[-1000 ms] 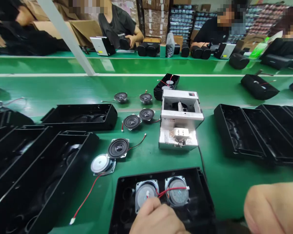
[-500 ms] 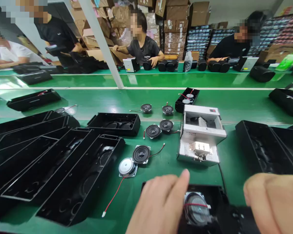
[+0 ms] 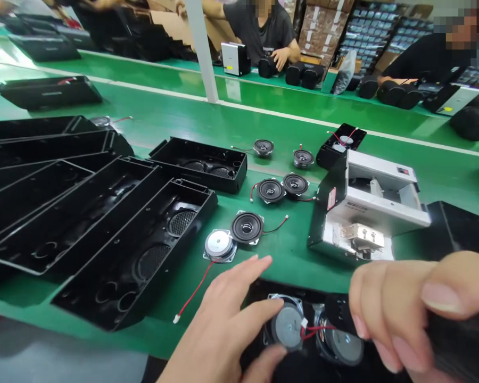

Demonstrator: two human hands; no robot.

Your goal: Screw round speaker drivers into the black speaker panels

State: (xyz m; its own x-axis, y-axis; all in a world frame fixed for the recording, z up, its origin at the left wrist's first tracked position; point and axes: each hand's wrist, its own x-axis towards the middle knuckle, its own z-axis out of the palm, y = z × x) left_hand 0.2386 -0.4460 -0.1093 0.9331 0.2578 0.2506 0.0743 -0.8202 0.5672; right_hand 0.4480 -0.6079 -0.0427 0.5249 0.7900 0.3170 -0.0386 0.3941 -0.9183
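Black plastic speaker case lies beneath both hands: a wired speaker is touched by the open left hand, and whether anything is gripped by the curled right hand cannot be told.

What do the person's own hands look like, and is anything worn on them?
The left hand and the right hand are bare: no gloves, rings or tape show. The fingernails look unpainted, and the left wrist shows no watch.

Green belt lies beyond the left hand — a silver machine blocks the right hand.
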